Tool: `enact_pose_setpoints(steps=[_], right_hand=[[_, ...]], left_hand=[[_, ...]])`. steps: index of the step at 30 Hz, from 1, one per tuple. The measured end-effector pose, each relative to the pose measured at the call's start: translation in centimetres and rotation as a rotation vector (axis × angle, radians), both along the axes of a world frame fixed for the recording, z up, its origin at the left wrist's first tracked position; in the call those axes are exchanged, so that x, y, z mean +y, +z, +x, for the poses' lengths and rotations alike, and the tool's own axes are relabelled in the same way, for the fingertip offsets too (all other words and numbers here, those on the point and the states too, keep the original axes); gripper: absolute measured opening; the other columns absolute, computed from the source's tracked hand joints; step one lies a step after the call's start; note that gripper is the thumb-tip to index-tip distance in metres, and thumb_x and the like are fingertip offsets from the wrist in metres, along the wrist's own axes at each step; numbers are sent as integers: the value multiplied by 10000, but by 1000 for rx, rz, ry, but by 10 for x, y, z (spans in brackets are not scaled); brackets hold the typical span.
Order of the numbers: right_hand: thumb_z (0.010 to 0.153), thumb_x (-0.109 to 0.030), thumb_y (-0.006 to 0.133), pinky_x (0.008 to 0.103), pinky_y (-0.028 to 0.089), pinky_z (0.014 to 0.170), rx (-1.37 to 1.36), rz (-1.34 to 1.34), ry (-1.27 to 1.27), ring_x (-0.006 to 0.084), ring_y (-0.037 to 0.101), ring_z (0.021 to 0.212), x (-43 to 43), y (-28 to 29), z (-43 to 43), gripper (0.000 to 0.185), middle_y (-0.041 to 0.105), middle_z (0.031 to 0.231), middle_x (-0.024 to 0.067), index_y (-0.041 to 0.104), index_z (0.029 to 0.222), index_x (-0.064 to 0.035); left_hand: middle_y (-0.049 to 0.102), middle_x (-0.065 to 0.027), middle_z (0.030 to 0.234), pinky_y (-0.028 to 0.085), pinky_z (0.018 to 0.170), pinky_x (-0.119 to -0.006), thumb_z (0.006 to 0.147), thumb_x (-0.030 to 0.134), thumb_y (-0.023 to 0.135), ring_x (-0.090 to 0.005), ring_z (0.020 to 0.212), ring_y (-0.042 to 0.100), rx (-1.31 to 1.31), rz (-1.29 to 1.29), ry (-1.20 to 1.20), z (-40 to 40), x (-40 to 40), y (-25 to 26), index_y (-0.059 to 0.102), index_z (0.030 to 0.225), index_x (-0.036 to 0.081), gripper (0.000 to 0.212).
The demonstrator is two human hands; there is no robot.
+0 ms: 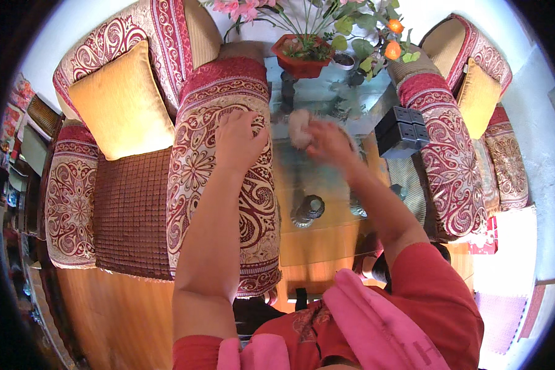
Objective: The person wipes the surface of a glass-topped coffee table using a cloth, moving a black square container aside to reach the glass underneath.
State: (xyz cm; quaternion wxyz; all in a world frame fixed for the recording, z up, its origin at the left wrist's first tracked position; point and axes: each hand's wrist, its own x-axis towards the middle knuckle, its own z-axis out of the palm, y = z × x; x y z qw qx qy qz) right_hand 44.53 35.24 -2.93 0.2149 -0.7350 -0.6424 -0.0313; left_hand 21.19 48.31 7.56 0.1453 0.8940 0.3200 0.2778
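Note:
Resting on the patterned cloth of a sofa armrest (199, 152) is my left hand (240, 134), its fingers spread and nothing in them. Over the glass table (314, 236), my right hand (330, 141) is blurred and grips a pale cloth (300, 128) near the tabletop. Just right of that hand, at the table's right side, stands a group of black boxes (402, 132). Behind both hands, a red flowerpot (301, 55) with plants and a small white bowl (343, 60) sit at the table's far end.
A yellow cushion (122, 101) lies on the left sofa, another yellow cushion (478, 99) on the right seat. Artificial-looking branches with orange fruits (392, 49) overhang the table's far right. A dark round glass-like object (311, 208) shows at the table's middle; its level is unclear.

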Motion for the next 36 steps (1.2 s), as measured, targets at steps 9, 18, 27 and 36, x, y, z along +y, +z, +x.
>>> enact_pose_setpoints(steps=[9, 18, 27, 36], right_hand=[[764, -364, 760, 500, 492, 933, 62, 40, -85, 365, 554, 1158, -36, 15, -37, 528, 603, 1251, 118, 638, 1252, -202], [869, -372, 680, 530, 512, 930, -45, -53, -632, 390, 582, 1141, 77, 13, 104, 454, 624, 1227, 138, 647, 1261, -145], [870, -312, 655, 545, 453, 989, 23, -158, -776, 357, 487, 1283, 130, 9, 168, 476, 542, 1397, 93, 600, 1325, -186], [900, -337, 619, 516, 536, 860, -162, -101, -538, 385, 591, 1124, 67, 1, 118, 413, 613, 1237, 148, 614, 1273, -159]], left_hand=[[630, -152, 1183, 380, 1071, -431, 828, 291, 678, -345, 1190, 529, 14, -11, -4, 6, -2, 1, 675, 1167, 53, 414], [640, -151, 1148, 428, 1013, -449, 825, 257, 679, -357, 1149, 541, -35, -2, -34, 5, -1, 1, 674, 1145, 49, 382], [650, -147, 1122, 435, 995, -445, 819, 242, 686, -354, 1131, 552, -67, -22, -38, 5, -8, 4, 687, 1123, 45, 362], [635, -147, 1181, 418, 1032, -431, 820, 266, 694, -348, 1180, 526, -30, -26, -17, 5, -6, 2, 680, 1149, 56, 390]])
